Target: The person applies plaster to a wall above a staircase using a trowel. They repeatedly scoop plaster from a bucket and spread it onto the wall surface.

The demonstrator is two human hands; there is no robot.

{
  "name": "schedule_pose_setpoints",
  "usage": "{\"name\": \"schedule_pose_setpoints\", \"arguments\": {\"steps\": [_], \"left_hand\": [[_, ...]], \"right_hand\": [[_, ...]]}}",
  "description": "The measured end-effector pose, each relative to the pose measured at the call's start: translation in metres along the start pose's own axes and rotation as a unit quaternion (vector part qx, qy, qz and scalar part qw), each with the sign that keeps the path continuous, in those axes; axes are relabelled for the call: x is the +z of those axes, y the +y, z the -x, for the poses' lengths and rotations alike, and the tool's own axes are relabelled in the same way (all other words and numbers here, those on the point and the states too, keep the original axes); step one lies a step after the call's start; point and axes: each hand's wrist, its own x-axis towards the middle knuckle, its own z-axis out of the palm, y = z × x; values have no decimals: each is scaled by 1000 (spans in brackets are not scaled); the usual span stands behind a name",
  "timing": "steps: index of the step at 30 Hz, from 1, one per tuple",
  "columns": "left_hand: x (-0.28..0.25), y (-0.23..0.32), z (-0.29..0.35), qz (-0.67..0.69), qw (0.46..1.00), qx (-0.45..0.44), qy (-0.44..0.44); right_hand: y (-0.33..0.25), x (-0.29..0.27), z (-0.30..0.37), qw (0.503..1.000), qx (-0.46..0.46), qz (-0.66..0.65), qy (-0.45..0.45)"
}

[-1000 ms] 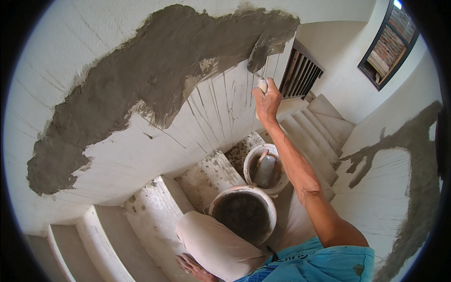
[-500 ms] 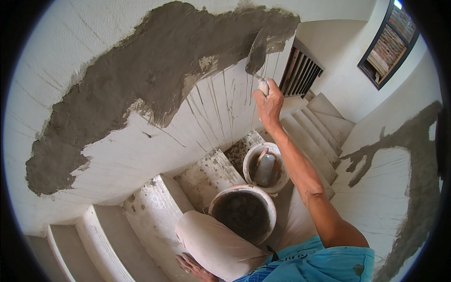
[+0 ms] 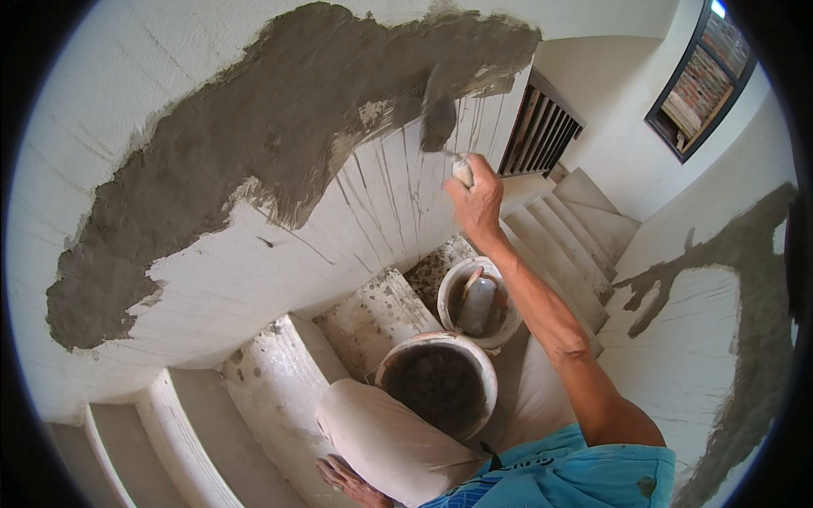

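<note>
My right hand (image 3: 480, 201) is closed round the pale handle of a trowel (image 3: 439, 124). The trowel's grey-coated blade lies against the wall, at the lower edge of a wide patch of wet grey mortar (image 3: 279, 102). Below the patch, dark drips and streaks run down the white wall (image 3: 254, 279). My left hand (image 3: 349, 481) rests on a stair tread beside my bent knee, its fingers stretched out and part of it hidden by my leg. Between my legs and the wall stands a bucket of grey mortar (image 3: 436, 385).
Beyond it, a second bucket (image 3: 446, 292) holds murky water and a tool with a reddish handle. Mortar-spattered stairs (image 3: 279, 360) run along the wall. A dark railing (image 3: 539, 127) stands at the far end, and the right wall carries another mortar patch (image 3: 762, 279).
My right hand has moved slightly left and down with the trowel, whose blade has shifted left along the mortar's lower edge. My left hand has stayed in place.
</note>
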Motion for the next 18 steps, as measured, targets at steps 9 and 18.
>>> {"name": "schedule_pose_setpoints", "arguments": {"steps": [9,18], "left_hand": [[-19,15,-8,12,1000,-12,-17],[12,-9,4,22,999,-23,-29]], "right_hand": [[-7,18,-3,999,-30,34,17],[-16,9,-4,1000,14,23,10]]}}
